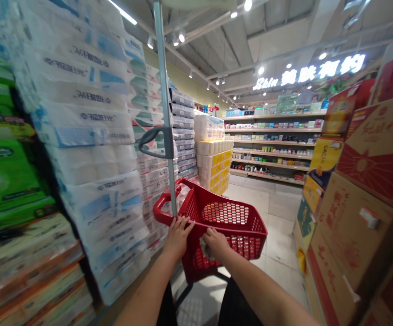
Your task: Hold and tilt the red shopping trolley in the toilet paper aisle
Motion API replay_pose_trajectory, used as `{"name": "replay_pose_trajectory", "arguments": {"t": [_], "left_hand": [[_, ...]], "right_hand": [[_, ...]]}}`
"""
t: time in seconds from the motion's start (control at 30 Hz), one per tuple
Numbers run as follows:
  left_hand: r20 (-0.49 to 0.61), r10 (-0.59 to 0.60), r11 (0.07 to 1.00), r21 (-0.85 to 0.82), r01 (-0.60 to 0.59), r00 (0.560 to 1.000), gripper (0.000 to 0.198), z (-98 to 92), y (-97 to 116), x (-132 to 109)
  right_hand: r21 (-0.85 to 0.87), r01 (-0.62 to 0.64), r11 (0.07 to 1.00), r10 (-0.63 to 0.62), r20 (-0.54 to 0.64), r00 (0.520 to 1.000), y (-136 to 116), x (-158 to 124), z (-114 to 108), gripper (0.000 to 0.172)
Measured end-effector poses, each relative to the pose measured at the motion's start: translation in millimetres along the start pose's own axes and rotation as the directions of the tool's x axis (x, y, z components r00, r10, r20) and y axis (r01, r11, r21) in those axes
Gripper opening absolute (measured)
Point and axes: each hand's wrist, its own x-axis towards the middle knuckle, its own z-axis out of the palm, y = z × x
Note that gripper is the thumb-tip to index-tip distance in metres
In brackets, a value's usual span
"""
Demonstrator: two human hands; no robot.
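Note:
A red plastic shopping cart (230, 207) with perforated basket walls stands in front of me, turned with its long side toward me. My left hand (177, 237) lies over its near rim, beside a grey metal pole (165, 97), with the fingers hooked over the edge. Pressed against the near outer wall, my right hand (217, 244) is closed round a crumpled greyish cloth (206, 249). Part of the cloth is hidden by the fingers. A grey plastic handle (156, 142) is fixed to the pole above the basket. No goods show inside the basket.
Tall stacks of wrapped toilet paper (97, 113) rise close on the left, beside green packs (9, 172). Cardboard boxes (349, 226) are piled along the right. Tiled floor (278, 235) runs between them toward shelves of small products (274, 142) at the back.

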Motion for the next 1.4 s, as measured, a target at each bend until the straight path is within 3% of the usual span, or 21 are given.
{"name": "replay_pose_trajectory", "arguments": {"t": [0.07, 0.23, 0.4, 0.53, 0.67, 0.83, 1.03, 1.27, 1.4], "left_hand": [[-0.002, 0.001, 1.000, -0.002, -0.001, 1.000, 0.062, 0.1, 0, 0], [0.009, 0.000, 1.000, 0.004, 0.000, 1.000, 0.062, -1.2, 1, 1], [0.034, -0.003, 1.000, 0.005, 0.003, 0.999, 0.061, -0.9, 2, 1], [0.024, 0.004, 1.000, 0.017, -0.005, 1.000, 0.061, -0.4, 2, 1], [0.018, 0.012, 1.000, 0.022, -0.012, 1.000, 0.062, 0.5, 3, 1], [0.014, 0.011, 1.000, 0.023, -0.012, 1.000, 0.062, 2.1, 2, 0], [0.002, 0.024, 0.999, 0.037, -0.024, 1.000, 0.061, 3.2, -1, 0], [-0.002, 0.042, 0.997, 0.060, -0.042, 0.999, 0.059, 3.9, -5, 0], [-0.006, 0.025, 0.998, 0.061, -0.025, 1.000, 0.057, 3.3, -5, 1]], "right_hand": [[0.009, -0.006, 1.000, 0.007, -0.036, 0.999, -1, 0, 0, 0.021], [0.008, -0.044, 0.999, 0.044, 0.043, 0.998, -1, -4, -1, 0.016], [0.071, -0.015, 0.997, 0.022, -0.103, 0.994, 7, -8, 1, 0.020], [0.096, 0.017, 0.995, -0.016, -0.012, 1.000, 16, -13, 7, 0.013], [0.112, -0.032, 0.993, 0.042, -0.086, 0.995, 22, -16, 10, 0.020], [0.114, -0.044, 0.993, 0.047, -0.020, 0.999, 24, -25, 14, 0.016], [0.166, -0.089, 0.982, 0.126, -0.226, 0.966, 30, -28, 9, 0.023], [0.230, -0.129, 0.965, 0.184, -0.235, 0.954, 34, -29, 8, 0.021], [0.182, -0.101, 0.978, 0.125, -0.123, 0.985, 35, -31, 13, 0.017]]}}
